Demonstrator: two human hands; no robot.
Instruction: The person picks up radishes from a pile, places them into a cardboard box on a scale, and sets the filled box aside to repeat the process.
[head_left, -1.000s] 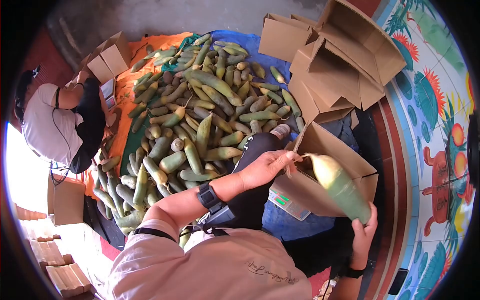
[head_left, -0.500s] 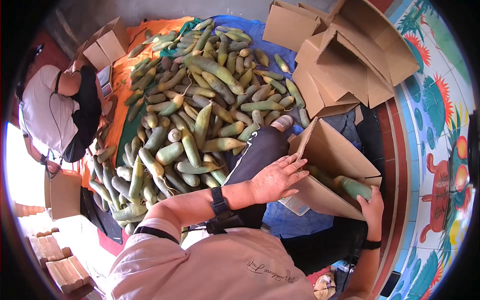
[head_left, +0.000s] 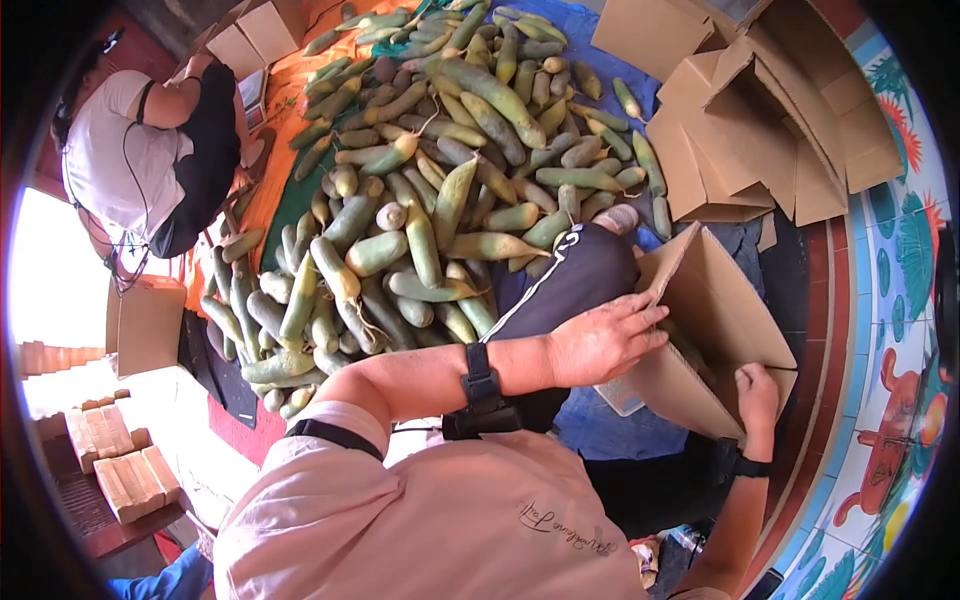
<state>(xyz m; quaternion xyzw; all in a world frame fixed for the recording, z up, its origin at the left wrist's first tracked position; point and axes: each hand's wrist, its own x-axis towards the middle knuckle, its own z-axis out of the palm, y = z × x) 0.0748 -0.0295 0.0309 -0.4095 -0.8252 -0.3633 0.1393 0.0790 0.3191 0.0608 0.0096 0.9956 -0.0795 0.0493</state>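
Observation:
A cardboard box (head_left: pixel 742 305) stands tilted and open by my right knee. My left hand (head_left: pixel 612 340) holds its left wall, with the fingertips at the upper edge. Over the near right corner of the box opening is my right hand (head_left: pixel 757 398), its fingers curled; whatever they hold, if anything, is hidden. Inside the box, in shadow, a green radish (head_left: pixel 692 352) shows in part. A large heap of green radishes (head_left: pixel 455 200) lies to the left, reaching up to my leg.
Empty cardboard boxes (head_left: pixel 760 110) are stacked at the upper right. Under the box lies a blue sheet (head_left: pixel 620 430), with part of a scale (head_left: pixel 622 398) showing. Another person (head_left: pixel 130 165) crouches at the left beside an orange sheet (head_left: pixel 275 150). A painted tile wall (head_left: pixel 900 400) borders the right.
The radish in my right hand has gone down into the box and no longer shows in the fingers. My left hand's fingers have drawn together at the box edge. The view has shifted.

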